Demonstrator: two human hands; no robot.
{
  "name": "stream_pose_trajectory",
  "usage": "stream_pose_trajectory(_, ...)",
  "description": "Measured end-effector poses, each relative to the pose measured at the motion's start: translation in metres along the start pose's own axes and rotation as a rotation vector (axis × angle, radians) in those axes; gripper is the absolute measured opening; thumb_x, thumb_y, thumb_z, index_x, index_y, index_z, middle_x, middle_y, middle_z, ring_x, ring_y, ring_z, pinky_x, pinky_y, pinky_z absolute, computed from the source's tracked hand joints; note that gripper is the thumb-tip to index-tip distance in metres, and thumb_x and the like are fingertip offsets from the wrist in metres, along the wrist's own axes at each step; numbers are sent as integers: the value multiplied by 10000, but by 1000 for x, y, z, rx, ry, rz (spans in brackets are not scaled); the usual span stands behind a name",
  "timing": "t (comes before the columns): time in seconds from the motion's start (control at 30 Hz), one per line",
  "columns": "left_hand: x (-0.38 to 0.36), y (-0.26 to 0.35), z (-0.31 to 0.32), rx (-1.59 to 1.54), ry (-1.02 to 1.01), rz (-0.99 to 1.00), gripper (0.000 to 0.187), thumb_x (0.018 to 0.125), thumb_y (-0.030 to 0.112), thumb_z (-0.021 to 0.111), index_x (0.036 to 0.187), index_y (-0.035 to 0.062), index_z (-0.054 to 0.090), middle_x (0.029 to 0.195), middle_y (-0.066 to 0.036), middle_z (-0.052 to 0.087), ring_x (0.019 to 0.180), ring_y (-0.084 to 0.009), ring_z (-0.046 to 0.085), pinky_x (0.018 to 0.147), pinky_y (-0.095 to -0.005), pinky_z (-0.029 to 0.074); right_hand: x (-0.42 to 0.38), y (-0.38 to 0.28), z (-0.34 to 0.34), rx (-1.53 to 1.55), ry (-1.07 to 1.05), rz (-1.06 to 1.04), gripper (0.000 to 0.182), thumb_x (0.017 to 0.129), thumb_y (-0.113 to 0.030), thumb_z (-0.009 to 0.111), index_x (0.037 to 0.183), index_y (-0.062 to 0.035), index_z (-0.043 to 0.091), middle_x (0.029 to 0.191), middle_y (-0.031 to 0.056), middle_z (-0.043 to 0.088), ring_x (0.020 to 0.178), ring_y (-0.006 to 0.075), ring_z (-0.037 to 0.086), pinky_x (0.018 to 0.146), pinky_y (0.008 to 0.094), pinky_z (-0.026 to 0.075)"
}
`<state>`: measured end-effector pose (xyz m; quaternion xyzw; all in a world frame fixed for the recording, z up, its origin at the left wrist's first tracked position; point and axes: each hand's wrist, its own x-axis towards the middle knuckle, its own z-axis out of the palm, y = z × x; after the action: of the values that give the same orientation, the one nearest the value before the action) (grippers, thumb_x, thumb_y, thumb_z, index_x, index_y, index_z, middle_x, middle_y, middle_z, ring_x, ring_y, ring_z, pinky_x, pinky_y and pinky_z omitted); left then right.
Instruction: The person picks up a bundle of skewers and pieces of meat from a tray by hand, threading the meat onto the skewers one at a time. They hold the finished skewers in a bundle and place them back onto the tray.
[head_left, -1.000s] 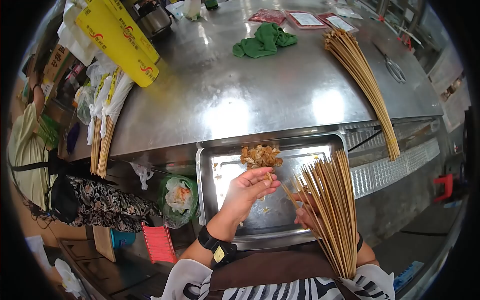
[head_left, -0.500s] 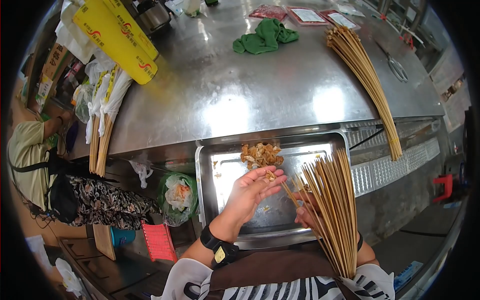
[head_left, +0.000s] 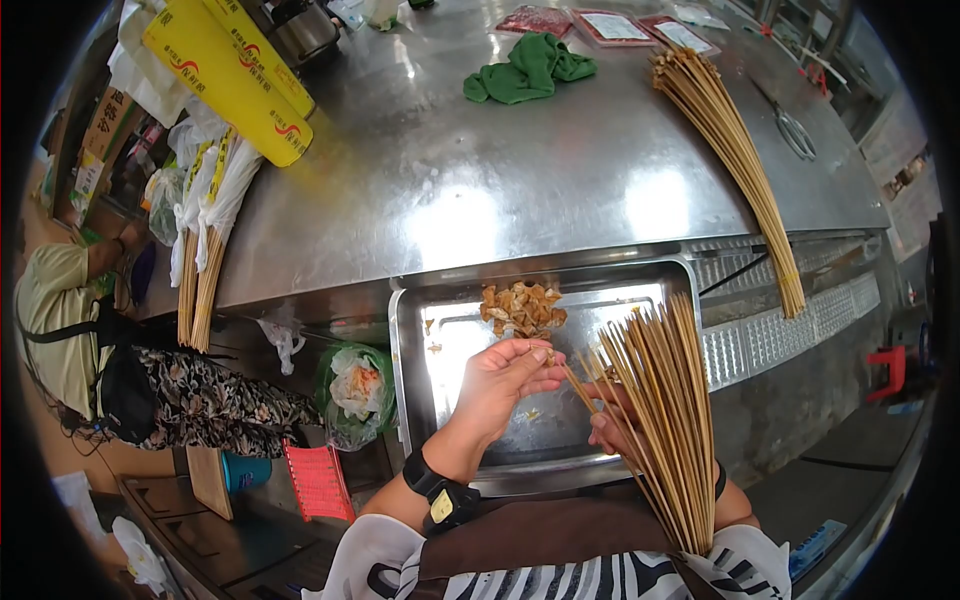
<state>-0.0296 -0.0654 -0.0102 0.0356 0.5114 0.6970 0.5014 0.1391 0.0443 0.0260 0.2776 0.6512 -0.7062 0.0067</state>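
My left hand (head_left: 505, 385) pinches a small brown food piece (head_left: 547, 354) at its fingertips, over a steel tray (head_left: 430, 400). The tip of one skewer meets that piece. My right hand (head_left: 612, 420) grips a fanned bundle of bamboo skewers (head_left: 665, 420), and is mostly hidden behind them. A small heap of brown food pieces (head_left: 522, 306) lies at the tray's far edge, just beyond my left hand. A black watch sits on my left wrist.
On the steel counter (head_left: 500, 180) lie a second skewer bundle (head_left: 735, 160), a green cloth (head_left: 528, 68), scissors (head_left: 790, 130), packaged trays (head_left: 610, 28) and yellow film rolls (head_left: 225, 80). Bagged skewers (head_left: 205, 250) hang off the left edge. Another person (head_left: 60, 310) sits at the left.
My left hand's fingers have curled from open palm to a pinch on the food piece, which now meets the skewer tip. The person at the left shifted an arm.
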Motion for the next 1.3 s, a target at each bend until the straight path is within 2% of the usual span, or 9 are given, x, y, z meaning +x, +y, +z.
stream_pose_trajectory(0.13, -2, 2, 4, 59, 33, -1, 174, 903, 130, 558, 969, -29, 582, 911, -139, 649, 753, -174, 652, 682, -281, 553, 0, -1, 0, -40, -28, 14, 331, 900, -87, 524, 1209, 25, 486, 718, 45, 538, 584, 93, 507, 623, 247, 493)
stream_pose_trajectory(0.2, -2, 2, 5, 69, 41, 0, 173, 903, 136, 558, 956, -26, 583, 902, -137, 650, 741, -169, 651, 671, -278, 553, 1, 3, 0, 45, -35, 17, 361, 882, -97, 563, 1229, -14, 508, 741, 13, 548, 643, 78, 537, 550, 207, 469)
stream_pose_trajectory(0.33, -1, 2, 8, 69, 66, 38, 139, 899, 125, 561, 918, -10, 587, 808, -127, 653, 652, -169, 645, 595, -271, 549, 2, 0, 0, 59, -45, 13, 362, 874, -92, 573, 1221, -8, 513, 749, 18, 554, 645, 80, 540, 546, 207, 468)
stream_pose_trajectory(0.4, -2, 2, 6, 87, 41, 40, 132, 898, 126, 562, 915, -2, 588, 782, -113, 647, 633, -163, 637, 575, -261, 538, 2, -3, 0, 17, -30, 24, 335, 902, -102, 527, 1206, 34, 484, 688, 37, 529, 576, 92, 506, 623, 247, 493)
stream_pose_trajectory(0.57, -2, 2, -1, 167, -7, 56, 127, 893, 131, 571, 936, 15, 597, 713, -80, 629, 596, -153, 619, 531, -241, 510, -2, -4, -2, -24, 37, 2, 326, 904, -83, 522, 1207, 33, 487, 673, 26, 532, 578, 92, 519, 598, 245, 490)
stream_pose_trajectory(0.73, -4, -1, 1, 33, -30, 122, 182, 889, 125, 572, 1021, 2, 601, 836, -109, 654, 716, -171, 644, 665, -279, 534, -2, -1, -3, -20, 14, -16, 328, 904, -71, 519, 1217, 21, 482, 689, 38, 536, 580, 93, 520, 595, 242, 493)
stream_pose_trajectory(0.83, -5, 4, -3, -48, -62, 70, 189, 892, 125, 567, 1029, 0, 601, 897, -124, 654, 774, -180, 646, 722, -298, 532, -2, -2, -2, -19, 16, 4, 333, 902, -69, 523, 1221, 16, 479, 697, 43, 537, 584, 94, 522, 591, 243, 494)
stream_pose_trajectory(1.03, 1, -9, -8, 115, -31, 151, 201, 878, 60, 572, 1067, -7, 590, 922, -86, 641, 797, -158, 630, 748, -275, 520, -1, 1, -2, -37, -3, -36, 331, 910, -87, 515, 1224, 9, 479, 713, 41, 538, 595, 96, 529, 577, 235, 485)
stream_pose_trajectory(1.3, 2, -8, -9, 40, -74, 84, 262, 862, 15, 577, 1122, -16, 565, 971, -69, 618, 858, -127, 591, 803, -260, 492, 1, 8, -2, -37, -8, -13, 334, 914, -99, 512, 1231, 0, 479, 728, 37, 541, 631, 97, 541, 586, 226, 476)
